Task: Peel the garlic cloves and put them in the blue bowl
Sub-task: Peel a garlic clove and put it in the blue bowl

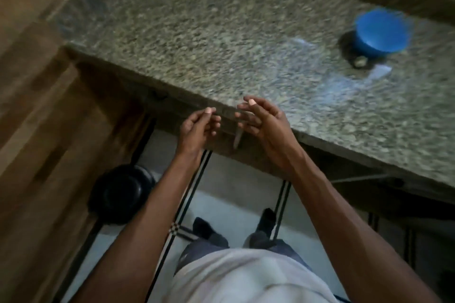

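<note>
Both hands hover at the near edge of the speckled grey granite counter (197, 32), fingers loosely curled. The left hand (197, 128) holds nothing visible; the right hand (261, 123) seems to hold a small knife (238, 139), blade pointing down, though blur obscures the grip. The round blue plastic bowl (381, 32) sits well apart to the right, with 1 small pale lump, possibly garlic (360, 63), just beside it. Reaching there carefully, blade turned away, looks wise. A dark round pot (120, 194) stands on the floor.

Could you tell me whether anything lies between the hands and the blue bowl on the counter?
Nothing visible blocks the way. The left hand and right hand are at the counter's near edge, and bare granite counter stretches to the blue bowl. Only a small blurred object sits right against the bowl's near side.
</note>
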`<state>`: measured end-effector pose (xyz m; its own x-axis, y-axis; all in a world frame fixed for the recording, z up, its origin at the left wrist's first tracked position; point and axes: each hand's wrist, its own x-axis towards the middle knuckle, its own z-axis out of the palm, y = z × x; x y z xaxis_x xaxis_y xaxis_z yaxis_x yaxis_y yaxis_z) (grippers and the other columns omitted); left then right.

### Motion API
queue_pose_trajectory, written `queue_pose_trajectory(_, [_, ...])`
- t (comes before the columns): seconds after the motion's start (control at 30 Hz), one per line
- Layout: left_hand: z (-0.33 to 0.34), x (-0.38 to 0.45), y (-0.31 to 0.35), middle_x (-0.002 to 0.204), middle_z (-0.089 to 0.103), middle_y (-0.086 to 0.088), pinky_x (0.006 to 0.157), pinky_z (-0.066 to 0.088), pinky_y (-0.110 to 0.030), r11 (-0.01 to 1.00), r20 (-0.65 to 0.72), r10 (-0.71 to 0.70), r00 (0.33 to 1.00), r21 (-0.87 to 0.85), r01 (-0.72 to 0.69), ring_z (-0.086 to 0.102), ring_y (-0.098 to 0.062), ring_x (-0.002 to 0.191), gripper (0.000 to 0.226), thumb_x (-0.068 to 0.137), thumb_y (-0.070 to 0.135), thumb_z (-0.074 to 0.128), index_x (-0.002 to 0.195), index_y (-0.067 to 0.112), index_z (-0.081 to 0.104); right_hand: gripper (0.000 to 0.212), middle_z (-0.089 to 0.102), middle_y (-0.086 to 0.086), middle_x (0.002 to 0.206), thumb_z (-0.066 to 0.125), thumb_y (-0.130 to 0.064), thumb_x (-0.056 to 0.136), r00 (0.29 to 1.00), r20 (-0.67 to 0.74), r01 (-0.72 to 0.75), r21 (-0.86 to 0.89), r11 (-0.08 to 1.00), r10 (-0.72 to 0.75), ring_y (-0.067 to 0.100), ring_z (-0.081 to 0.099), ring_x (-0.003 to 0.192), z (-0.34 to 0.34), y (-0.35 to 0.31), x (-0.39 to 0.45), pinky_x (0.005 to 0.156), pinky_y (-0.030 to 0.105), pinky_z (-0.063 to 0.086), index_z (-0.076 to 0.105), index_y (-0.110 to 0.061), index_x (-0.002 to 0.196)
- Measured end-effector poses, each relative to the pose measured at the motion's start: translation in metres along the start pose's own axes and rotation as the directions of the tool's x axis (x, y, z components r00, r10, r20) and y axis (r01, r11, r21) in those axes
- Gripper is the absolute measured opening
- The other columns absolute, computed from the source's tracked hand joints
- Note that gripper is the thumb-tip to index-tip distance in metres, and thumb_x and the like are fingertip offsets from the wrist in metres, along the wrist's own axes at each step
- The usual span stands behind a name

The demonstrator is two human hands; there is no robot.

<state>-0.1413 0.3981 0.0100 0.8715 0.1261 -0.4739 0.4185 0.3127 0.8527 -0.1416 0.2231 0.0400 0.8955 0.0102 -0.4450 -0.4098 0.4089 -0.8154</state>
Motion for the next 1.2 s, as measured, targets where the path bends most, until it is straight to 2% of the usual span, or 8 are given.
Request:
queue_pose_trajectory(0.3, [0.216, -0.005, -0.031, 0.068, 0.072, 0.007, 0.057, 0.048, -0.012, 0.976, 0.287, 0.021, 0.958, 0.201, -0.082, 0.067, -0.002, 0.063, 0.010, 0.101, 0.016, 0.064, 0.093, 0.016, 0.069, 0.019, 0.075, 0.008, 0.101, 0.060, -0.016, 0.106, 0.913, -0.324, 0.218, -0.122, 0.968, -0.247, 0.022, 0.074, 0.092, -0.209, -0.093, -0.033, 0.082, 0.035, 0.062, 0.068, -0.008, 0.122])
queue_pose_trajectory(0.6, [0.330, 0.039, -0.077, 0.080, 0.075, 0.000, 0.066, 0.053, -0.021, 0.893, 0.443, -0.091, 0.892, 0.434, -0.124, 0.069, -0.009, 0.074, 0.012, 0.097, 0.022, 0.073, 0.100, 0.011, 0.076, 0.009, 0.078, 0.014, 0.098, 0.068, -0.010, 0.100, 0.790, -0.551, 0.103, -0.314, 0.944, -0.269, 0.022, 0.078, 0.088, -0.328, -0.101, 0.005, 0.072, 0.033, 0.063, 0.073, -0.014, 0.105])
queue_pose_trajectory(0.67, [0.347, 0.057, -0.078, 0.080, 0.075, 0.000, 0.065, 0.054, -0.023, 0.872, 0.467, -0.092, 0.880, 0.464, -0.155, 0.069, -0.011, 0.074, 0.012, 0.097, 0.022, 0.072, 0.098, 0.010, 0.076, 0.011, 0.078, 0.009, 0.093, 0.069, -0.012, 0.099, 0.775, -0.558, 0.069, -0.392, 0.917, -0.297, 0.020, 0.078, 0.087, -0.344, -0.110, 0.023, 0.074, 0.038, 0.065, 0.074, -0.016, 0.108])
queue_pose_trajectory(0.77, [0.371, 0.090, -0.074, 0.078, 0.075, -0.001, 0.068, 0.055, -0.030, 0.809, 0.487, -0.027, 0.873, 0.523, -0.267, 0.070, -0.011, 0.070, 0.009, 0.098, 0.019, 0.071, 0.090, 0.016, 0.074, 0.018, 0.078, 0.005, 0.096, 0.066, -0.010, 0.099, 0.762, -0.555, 0.014, -0.500, 0.866, -0.333, 0.016, 0.076, 0.083, -0.357, -0.131, 0.056, 0.068, 0.033, 0.063, 0.075, -0.016, 0.114])
queue_pose_trajectory(0.83, [0.382, 0.116, -0.072, 0.083, 0.077, -0.003, 0.078, 0.059, -0.036, 0.749, 0.494, 0.011, 0.870, 0.572, -0.335, 0.074, -0.015, 0.077, 0.009, 0.096, 0.020, 0.073, 0.088, 0.022, 0.073, 0.023, 0.077, 0.003, 0.099, 0.067, -0.009, 0.097, 0.758, -0.525, -0.027, -0.618, 0.786, -0.387, 0.016, 0.075, 0.086, -0.363, -0.144, 0.083, 0.074, 0.029, 0.061, 0.076, -0.015, 0.118])
queue_pose_trajectory(0.93, [0.395, 0.151, -0.072, 0.089, 0.077, -0.002, 0.085, 0.062, -0.044, 0.693, 0.488, 0.054, 0.871, 0.610, -0.385, 0.075, -0.022, 0.088, 0.003, 0.090, 0.025, 0.076, 0.090, 0.026, 0.074, 0.025, 0.075, 0.010, 0.101, 0.069, -0.015, 0.095, 0.745, -0.467, -0.079, -0.771, 0.632, -0.477, 0.022, 0.073, 0.090, -0.369, -0.153, 0.119, 0.085, 0.037, 0.061, 0.077, -0.010, 0.119])
queue_pose_trajectory(1.1, [0.419, 0.180, -0.074, 0.091, 0.071, -0.003, 0.075, 0.057, -0.031, 0.596, 0.523, 0.084, 0.848, 0.656, -0.463, 0.067, -0.014, 0.082, 0.018, 0.089, 0.016, 0.076, 0.106, 0.014, 0.069, 0.016, 0.055, 0.005, 0.095, 0.068, -0.007, 0.092, 0.760, -0.373, -0.133, -0.891, 0.435, -0.532, 0.024, 0.057, 0.090, -0.371, -0.152, 0.146, 0.073, 0.026, 0.035, 0.078, -0.005, 0.105])
queue_pose_trajectory(1.2, [0.427, 0.190, -0.078, 0.098, 0.069, -0.004, 0.068, 0.055, -0.026, 0.558, 0.542, 0.106, 0.834, 0.662, -0.501, 0.065, -0.004, 0.077, 0.030, 0.084, 0.023, 0.083, 0.109, 0.016, 0.068, 0.012, 0.058, 0.003, 0.093, 0.066, -0.003, 0.093, 0.753, -0.344, -0.092, -0.899, 0.427, -0.561, 0.025, 0.061, 0.087, -0.367, -0.151, 0.142, 0.071, 0.030, 0.042, 0.077, -0.006, 0.097])
